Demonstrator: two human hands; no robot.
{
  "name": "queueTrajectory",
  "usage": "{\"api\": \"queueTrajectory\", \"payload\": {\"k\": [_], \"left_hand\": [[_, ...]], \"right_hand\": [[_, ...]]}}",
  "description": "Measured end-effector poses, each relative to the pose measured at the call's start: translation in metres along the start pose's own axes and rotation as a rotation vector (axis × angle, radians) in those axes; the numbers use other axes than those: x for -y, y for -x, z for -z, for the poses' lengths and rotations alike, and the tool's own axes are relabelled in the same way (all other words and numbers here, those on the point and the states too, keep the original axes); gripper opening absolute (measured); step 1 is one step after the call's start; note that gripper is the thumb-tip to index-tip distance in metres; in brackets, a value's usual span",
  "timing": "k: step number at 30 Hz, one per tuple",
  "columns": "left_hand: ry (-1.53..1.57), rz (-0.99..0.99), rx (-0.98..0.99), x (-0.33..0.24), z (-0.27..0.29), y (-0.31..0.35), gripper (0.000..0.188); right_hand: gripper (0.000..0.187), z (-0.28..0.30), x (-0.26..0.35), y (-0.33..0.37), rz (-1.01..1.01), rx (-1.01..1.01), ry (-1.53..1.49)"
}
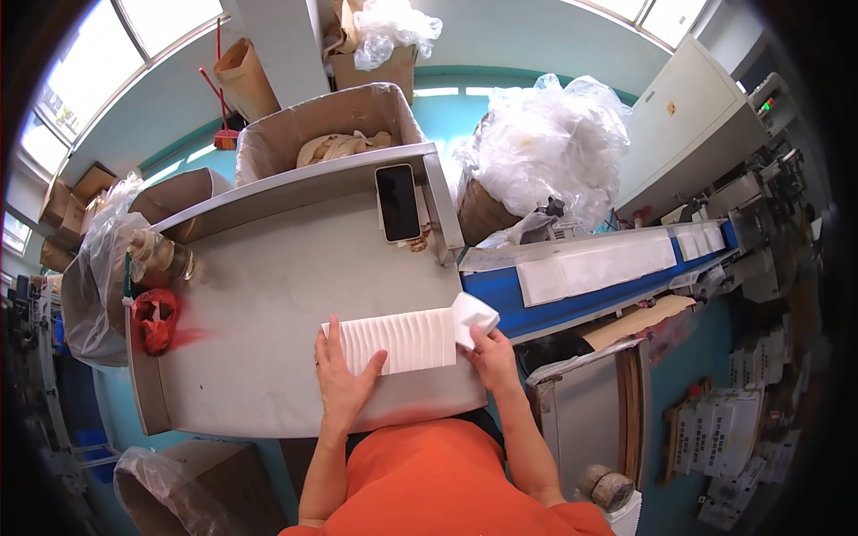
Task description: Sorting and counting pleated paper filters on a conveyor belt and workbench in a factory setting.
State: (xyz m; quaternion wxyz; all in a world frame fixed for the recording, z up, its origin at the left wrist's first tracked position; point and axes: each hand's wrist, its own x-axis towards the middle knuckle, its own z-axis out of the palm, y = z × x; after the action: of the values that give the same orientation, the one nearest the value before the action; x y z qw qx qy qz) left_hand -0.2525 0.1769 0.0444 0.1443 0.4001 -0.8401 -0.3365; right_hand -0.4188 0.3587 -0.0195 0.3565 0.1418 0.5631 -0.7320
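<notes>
A long row of white folded sheets (398, 341), ribbed across its top, lies near the front edge of a metal worktable (268, 268). My left hand (345, 382) grips its left end, fingers at the end and back, thumb along the near side. At the right end, a loose white folded sheet (475, 318) sticks up at an angle. My right hand (493, 361) pinches that sheet between thumb and fingers. Whether the sheet is separate from the row, I cannot tell.
A phone (399, 204) lies at the table's back right. Left stand a glass jar (163, 254) and a red plastic bag (157, 322). A conveyor with a blue belt (492, 304) carries white flat packs (599, 266). Behind the raised table rim is a lined cardboard box (268, 138).
</notes>
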Motion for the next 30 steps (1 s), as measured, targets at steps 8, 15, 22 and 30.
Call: {"api": "queueTrajectory", "payload": {"k": [8,15,22,30], "left_hand": [[0.018,-0.033,0.048,-0.013,-0.014,0.008,0.096],[0.0,-0.012,0.026,-0.003,-0.007,0.003,0.096],[0.109,-0.022,0.125,-0.017,-0.016,0.007,0.094],[-0.214,-0.132,-0.03,-0.028,-0.018,0.002,0.092]], "right_hand": [[0.038,-0.034,0.004,0.019,0.285,0.127,0.621],[0.029,0.001,0.011,0.017,-0.093,0.258,0.388],[0.042,-0.015,0.016,0.013,0.151,0.018,0.334],[0.041,-0.022,-0.007,0.02,0.043,0.129,0.283]]}}
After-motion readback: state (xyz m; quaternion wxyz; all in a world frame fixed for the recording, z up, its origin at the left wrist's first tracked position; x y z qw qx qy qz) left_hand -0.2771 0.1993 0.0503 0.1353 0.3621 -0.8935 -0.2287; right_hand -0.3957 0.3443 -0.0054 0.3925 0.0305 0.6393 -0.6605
